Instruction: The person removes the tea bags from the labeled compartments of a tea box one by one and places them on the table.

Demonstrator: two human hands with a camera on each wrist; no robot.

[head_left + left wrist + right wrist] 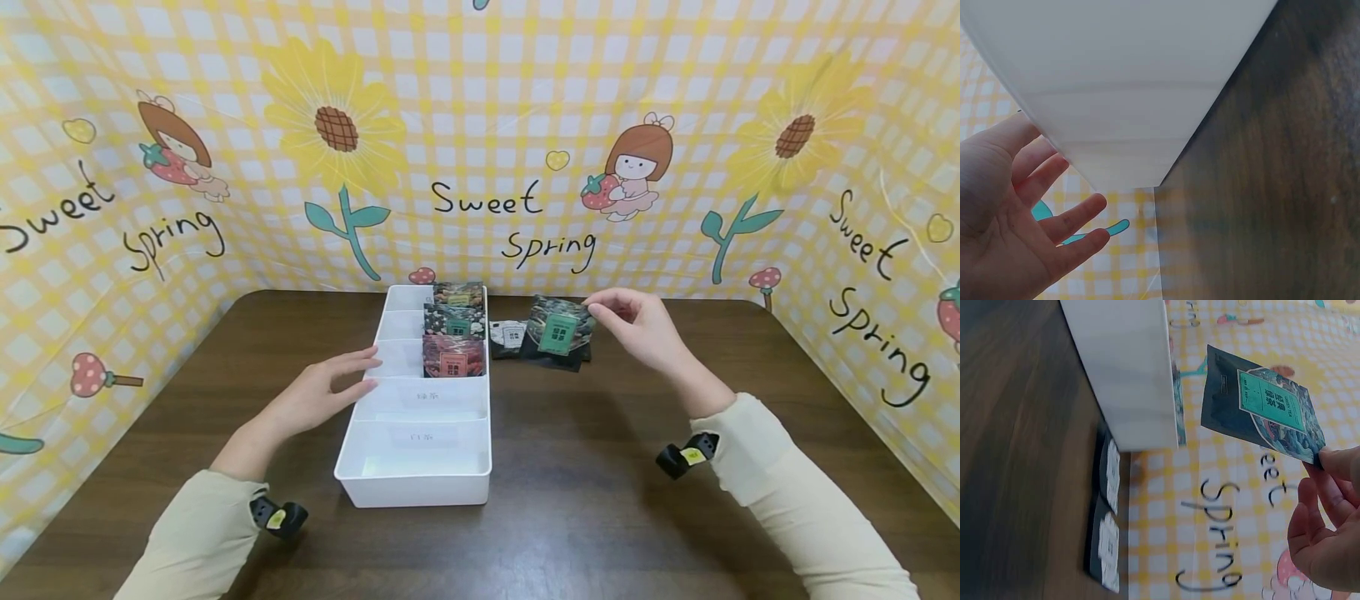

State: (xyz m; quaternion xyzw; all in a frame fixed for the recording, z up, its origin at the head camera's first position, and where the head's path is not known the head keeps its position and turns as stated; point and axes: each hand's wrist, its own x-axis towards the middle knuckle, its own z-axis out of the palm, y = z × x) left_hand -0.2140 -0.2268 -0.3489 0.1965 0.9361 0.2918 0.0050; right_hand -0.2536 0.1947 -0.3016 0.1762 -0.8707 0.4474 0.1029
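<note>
Above the table, my right hand [643, 332] pinches the corner of a dark tea bag packet [564, 327] between thumb and fingers. Its green label reads GREEN TEA in the right wrist view, where the packet [1263, 403] hangs clear of everything else. A white divided storage box [414, 490] stands left of it. At the box's left rim rests my left hand [303, 402], its fingers spread and fairly straight. Inside the rear compartments stand a red-labelled packet [453, 360], a dark green one [453, 321] and a yellow-green one [459, 293].
Packets with white labels [507, 336] lie on the brown table [570, 500] by the box's right side, partly behind the held packet. Paper labels with writing mark the box's front compartments. A yellow checked cloth [480, 108] hangs round the back and sides.
</note>
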